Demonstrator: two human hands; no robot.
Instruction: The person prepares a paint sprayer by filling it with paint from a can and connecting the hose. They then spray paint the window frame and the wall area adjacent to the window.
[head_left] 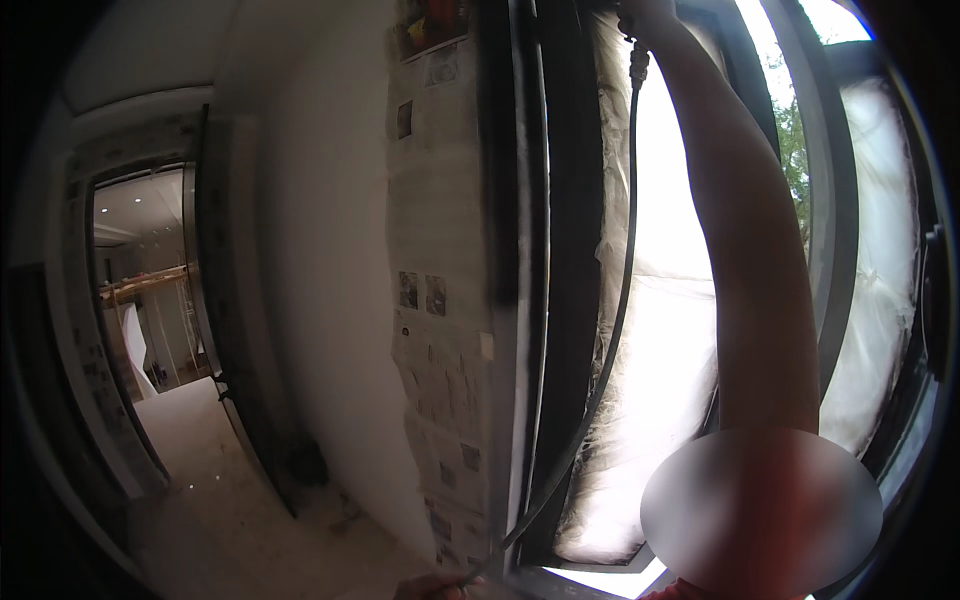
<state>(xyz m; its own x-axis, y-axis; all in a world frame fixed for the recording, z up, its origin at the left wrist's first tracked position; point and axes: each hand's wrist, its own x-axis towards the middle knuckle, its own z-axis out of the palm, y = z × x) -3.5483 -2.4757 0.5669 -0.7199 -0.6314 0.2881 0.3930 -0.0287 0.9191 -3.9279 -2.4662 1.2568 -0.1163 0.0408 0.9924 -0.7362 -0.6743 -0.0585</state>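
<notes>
My right arm reaches up in front of the window, and my right hand (652,10) is closed at the top edge of the view. It grips what looks like a spray gun (628,22), mostly cut off by the picture's edge. A metal fitting (639,65) joins it to a dark hose (628,250), which hangs down and curves to the lower left. At the bottom edge my left hand (430,588) is closed around the hose, only partly in view. Beside the hose stands a dark window frame (575,250), its panes covered with plastic film (655,340).
Newspaper masking (440,220) runs down the wall edge left of the frame. A pale wall (330,230) leads to a doorway (150,290) at the far left, with its surround papered too. Dusty floor (240,510) lies below. Another film-covered pane (870,270) is at the right.
</notes>
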